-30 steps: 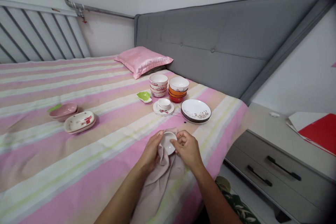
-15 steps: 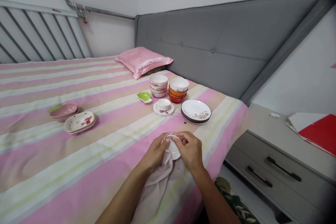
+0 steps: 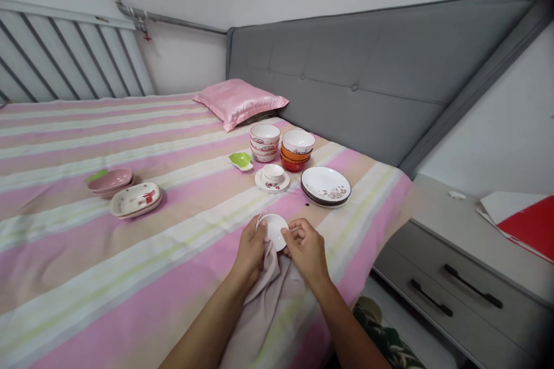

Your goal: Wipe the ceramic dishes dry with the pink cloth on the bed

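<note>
My left hand point(image 3: 250, 248) and my right hand point(image 3: 306, 249) are both closed on a small white dish point(image 3: 274, 229), held just above the bed near its front edge. A beige cloth point(image 3: 270, 300) hangs from under the dish, down between my forearms, gripped along with it by the left hand. The dish's open side faces up toward me. Beyond it on the bed sit a small cup on stacked saucers point(image 3: 272, 177) and a stack of white flowered plates point(image 3: 325, 185).
A pink-striped bed sheet point(image 3: 130, 265) covers the bed. Two bowl stacks point(image 3: 281, 147), a green dish point(image 3: 240, 160), pink dishes point(image 3: 109, 180) and an oval dish point(image 3: 136, 200) lie on it. A pink pillow point(image 3: 240, 102) rests against the grey headboard point(image 3: 355, 92). A grey drawer unit point(image 3: 459, 277) stands at right.
The dish has been turned between my hands against the cloth; half a second ago it was tilted on edge, now its open side faces up. The view has shifted slightly.
</note>
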`<state>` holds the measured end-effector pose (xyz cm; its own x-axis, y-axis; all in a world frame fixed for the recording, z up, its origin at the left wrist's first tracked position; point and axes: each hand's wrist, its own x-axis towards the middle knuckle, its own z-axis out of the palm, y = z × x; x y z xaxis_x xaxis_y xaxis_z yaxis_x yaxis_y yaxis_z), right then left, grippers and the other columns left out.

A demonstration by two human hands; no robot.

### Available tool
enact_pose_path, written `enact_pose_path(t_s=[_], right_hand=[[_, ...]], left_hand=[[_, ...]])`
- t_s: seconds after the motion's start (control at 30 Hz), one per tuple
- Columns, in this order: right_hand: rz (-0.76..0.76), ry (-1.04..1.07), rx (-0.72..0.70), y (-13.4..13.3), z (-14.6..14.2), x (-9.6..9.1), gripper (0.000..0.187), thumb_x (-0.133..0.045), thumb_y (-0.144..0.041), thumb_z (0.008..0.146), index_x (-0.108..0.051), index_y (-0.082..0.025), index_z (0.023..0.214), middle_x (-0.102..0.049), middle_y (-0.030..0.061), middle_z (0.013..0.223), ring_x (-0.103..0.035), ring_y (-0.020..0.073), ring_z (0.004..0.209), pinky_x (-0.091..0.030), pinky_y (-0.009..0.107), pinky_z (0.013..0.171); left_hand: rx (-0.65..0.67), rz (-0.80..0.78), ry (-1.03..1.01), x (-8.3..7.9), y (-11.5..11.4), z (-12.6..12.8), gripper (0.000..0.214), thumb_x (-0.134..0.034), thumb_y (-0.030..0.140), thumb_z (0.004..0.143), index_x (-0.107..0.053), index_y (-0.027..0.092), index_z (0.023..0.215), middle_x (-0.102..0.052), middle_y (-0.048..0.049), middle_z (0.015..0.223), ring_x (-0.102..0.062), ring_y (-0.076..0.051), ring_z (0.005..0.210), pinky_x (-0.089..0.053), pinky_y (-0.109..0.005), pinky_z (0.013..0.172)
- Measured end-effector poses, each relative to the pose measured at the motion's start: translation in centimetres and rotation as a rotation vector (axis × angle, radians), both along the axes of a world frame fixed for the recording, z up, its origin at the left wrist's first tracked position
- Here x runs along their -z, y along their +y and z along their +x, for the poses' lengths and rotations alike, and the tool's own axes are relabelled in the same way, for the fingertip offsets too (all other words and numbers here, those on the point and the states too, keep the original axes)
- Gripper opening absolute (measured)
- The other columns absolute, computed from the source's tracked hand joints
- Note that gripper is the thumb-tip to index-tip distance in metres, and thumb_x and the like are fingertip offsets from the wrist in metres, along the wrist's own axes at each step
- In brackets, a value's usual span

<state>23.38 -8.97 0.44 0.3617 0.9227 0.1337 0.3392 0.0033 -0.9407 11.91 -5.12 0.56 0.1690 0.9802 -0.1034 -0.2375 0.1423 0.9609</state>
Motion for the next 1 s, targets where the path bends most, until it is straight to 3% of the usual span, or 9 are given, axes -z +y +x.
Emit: enact_pose_path(t_s=[0.13, 0.27, 0.33, 0.43, 0.6, 0.83, 1.0], right_hand=[[-0.026, 0.103, -0.032, 0.2, 0.0, 0.5, 0.022, -0.053, -0.042, 0.080, -0.046, -0.021, 0.082, -0.057, -0.0051, 0.046, -0.052, 0.0119, 0.036, -0.040, 0.019, 0.039], [-0.031, 0.188, -0.036, 0.4, 0.2, 0.9, 0.024, -0.055, -0.042, 0.079, -0.046, -0.020, 0.081, -0.055, -0.0060, 0.045, -0.050, 0.0105, 0.034, -0.037, 0.018, 0.036], [-0.042, 0.244, -0.024, 0.5, 0.4, 1.0, 0.025, -0.056, -0.042, 0.077, -0.046, -0.020, 0.081, -0.055, -0.0063, 0.044, -0.050, 0.0100, 0.034, -0.036, 0.017, 0.035], [-0.057, 0.341, 0.011, 0.6, 0.9, 1.0, 0.027, -0.059, -0.043, 0.075, -0.046, -0.020, 0.081, -0.054, -0.0068, 0.043, -0.048, 0.0089, 0.034, -0.034, 0.015, 0.034], [-0.084, 0.452, 0.094, 2.1, 1.9, 1.0, 0.029, -0.064, -0.040, 0.068, -0.045, -0.019, 0.076, -0.054, -0.0068, 0.041, -0.046, 0.0075, 0.033, -0.032, 0.015, 0.033], [-0.115, 0.342, 0.214, 8.7, 2.9, -0.2, 0.015, -0.060, -0.020, 0.071, -0.046, -0.019, 0.074, -0.053, -0.0068, 0.039, -0.048, 0.0080, 0.034, -0.036, 0.015, 0.036], [-0.163, 0.237, 0.274, 14.9, 3.4, -2.0, 0.006, -0.058, -0.017, 0.077, -0.052, -0.015, 0.077, -0.055, -0.0046, 0.046, -0.050, 0.0076, 0.040, -0.041, 0.017, 0.042]], left_hand=[[0.038, -0.018, -0.047, -0.8, -0.5, 0.2, 0.034, -0.054, 0.048, 0.076, -0.058, 0.016, 0.087, -0.054, 0.0032, 0.057, -0.046, -0.010, 0.048, -0.037, -0.022, 0.048], [0.025, 0.063, 0.037, -0.7, -0.2, -0.1, 0.036, -0.046, 0.050, 0.081, -0.057, 0.015, 0.085, -0.055, 0.0019, 0.060, -0.049, -0.012, 0.052, -0.040, -0.023, 0.052], [-0.031, 0.136, 0.167, -0.2, 0.3, -0.7, 0.039, -0.041, 0.050, 0.083, -0.057, 0.015, 0.080, -0.057, 0.0001, 0.063, -0.051, -0.013, 0.056, -0.042, -0.024, 0.056], [-0.182, 0.272, 0.553, 0.4, 1.9, -2.4, 0.041, -0.032, 0.047, 0.085, -0.053, 0.017, 0.068, -0.054, 0.0003, 0.059, -0.050, -0.014, 0.055, -0.040, -0.025, 0.055], [-0.352, 0.264, 0.784, 0.6, 4.9, -7.5, 0.028, -0.039, 0.033, 0.080, -0.048, 0.020, 0.057, -0.054, -0.0025, 0.056, -0.050, -0.018, 0.059, -0.036, -0.028, 0.060], [-0.637, 0.132, 0.928, 0.5, 6.9, -13.9, 0.028, -0.030, 0.033, 0.082, -0.042, 0.022, 0.058, -0.053, -0.0051, 0.060, -0.050, -0.021, 0.066, -0.034, -0.030, 0.060], [-0.639, 0.081, 0.877, 1.2, 7.1, -14.9, 0.032, -0.034, 0.037, 0.080, -0.049, 0.020, 0.058, -0.058, -0.0047, 0.061, -0.053, -0.020, 0.064, -0.038, -0.029, 0.058]])
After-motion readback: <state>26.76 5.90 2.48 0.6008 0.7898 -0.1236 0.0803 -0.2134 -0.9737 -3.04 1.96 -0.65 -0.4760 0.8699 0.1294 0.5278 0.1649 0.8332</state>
